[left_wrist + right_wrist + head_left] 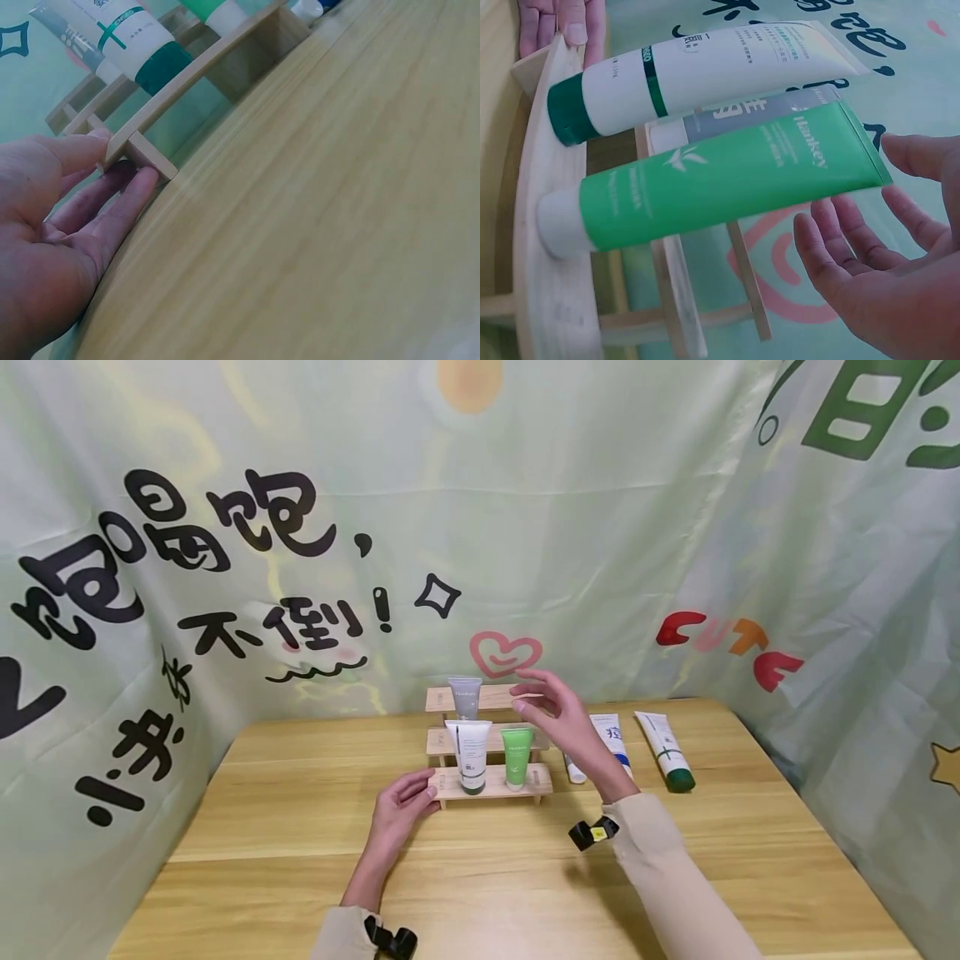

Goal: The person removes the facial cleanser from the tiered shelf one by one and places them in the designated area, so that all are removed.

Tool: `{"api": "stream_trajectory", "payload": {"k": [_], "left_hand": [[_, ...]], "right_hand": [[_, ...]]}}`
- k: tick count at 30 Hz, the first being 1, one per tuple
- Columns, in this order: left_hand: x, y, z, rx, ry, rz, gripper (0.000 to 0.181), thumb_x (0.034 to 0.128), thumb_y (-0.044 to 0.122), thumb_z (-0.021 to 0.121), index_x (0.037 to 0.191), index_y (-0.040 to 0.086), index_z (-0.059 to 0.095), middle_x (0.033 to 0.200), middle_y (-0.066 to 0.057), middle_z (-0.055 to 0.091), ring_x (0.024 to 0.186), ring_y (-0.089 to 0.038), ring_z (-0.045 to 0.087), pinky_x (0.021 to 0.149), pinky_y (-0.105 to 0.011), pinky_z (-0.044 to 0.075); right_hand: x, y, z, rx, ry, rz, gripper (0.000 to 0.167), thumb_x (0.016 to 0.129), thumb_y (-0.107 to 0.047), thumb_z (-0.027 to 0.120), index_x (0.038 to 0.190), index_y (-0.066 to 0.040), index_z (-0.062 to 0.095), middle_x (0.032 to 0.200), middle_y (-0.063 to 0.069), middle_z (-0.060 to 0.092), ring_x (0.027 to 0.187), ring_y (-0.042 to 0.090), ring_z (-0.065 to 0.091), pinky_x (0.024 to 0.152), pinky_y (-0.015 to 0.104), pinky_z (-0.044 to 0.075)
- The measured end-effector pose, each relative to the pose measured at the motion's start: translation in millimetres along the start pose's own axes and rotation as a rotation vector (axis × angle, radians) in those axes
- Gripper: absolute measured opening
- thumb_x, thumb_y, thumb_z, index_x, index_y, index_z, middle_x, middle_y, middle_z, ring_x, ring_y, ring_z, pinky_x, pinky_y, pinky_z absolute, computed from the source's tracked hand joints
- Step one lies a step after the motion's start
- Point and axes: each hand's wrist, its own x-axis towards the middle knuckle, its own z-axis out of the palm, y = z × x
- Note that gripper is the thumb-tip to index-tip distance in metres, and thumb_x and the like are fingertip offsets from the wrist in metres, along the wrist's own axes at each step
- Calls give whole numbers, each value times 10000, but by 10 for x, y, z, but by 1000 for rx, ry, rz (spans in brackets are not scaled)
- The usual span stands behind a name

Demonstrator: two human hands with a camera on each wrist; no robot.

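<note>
A three-step wooden rack [491, 782] stands on the table. On its lowest step are a white tube with a dark green cap [472, 756] and a green tube with a white cap [517, 756]; a grey tube [466, 697] stands higher up behind. The left hand [405, 810] pinches the left end of the lowest step, thumb on top and fingers below in the left wrist view [82, 202]. Nothing is in the right hand [558, 714], raised above the rack's right side; in the right wrist view its parted fingers [885, 240] are beside the green tube's top end.
Right of the rack, a white and blue tube [611, 739] and a white tube with a green cap [666, 750] lie on the table [300, 827]. Another white tube [574, 770] is partly hidden by the right arm. A printed cloth [600, 527] hangs behind.
</note>
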Motion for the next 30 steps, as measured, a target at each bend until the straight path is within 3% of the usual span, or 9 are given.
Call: {"api": "stream_trajectory", "payload": {"k": [6,15,22,30], "left_hand": [[3,13,11,7,1,-7,382,942,-3,724,1316,-31,648,1253,-261,659,1061,-255,696,904,-370,636],[12,-10,7,24,-4,12,394,950,-5,714,1327,-68,621,1273,-288,646,1037,-236,709,891,-359,637],[14,-14,7,5,-2,10,384,945,-18,712,1319,-56,633,1264,-274,655,1035,-238,711,891,-367,637],[14,-28,1,15,-6,30,383,948,-10,714,1314,-78,626,1253,-291,652,1019,-221,713,882,-361,639]], "right_hand": [[189,-88,108,-17,-41,10,485,996,-144,702,1447,-120,526,1293,144,653,1183,301,621,1063,465,532],[421,-161,230,-29,-133,30,453,956,-100,739,1367,-5,575,1247,223,655,1162,361,619,1013,422,562],[506,-134,311,-51,-195,82,379,949,-81,735,1291,24,609,1162,198,666,1087,388,648,923,357,613],[523,-96,333,-61,-189,126,232,966,-88,718,1158,17,641,1137,181,667,1070,417,655,935,499,618]]}}
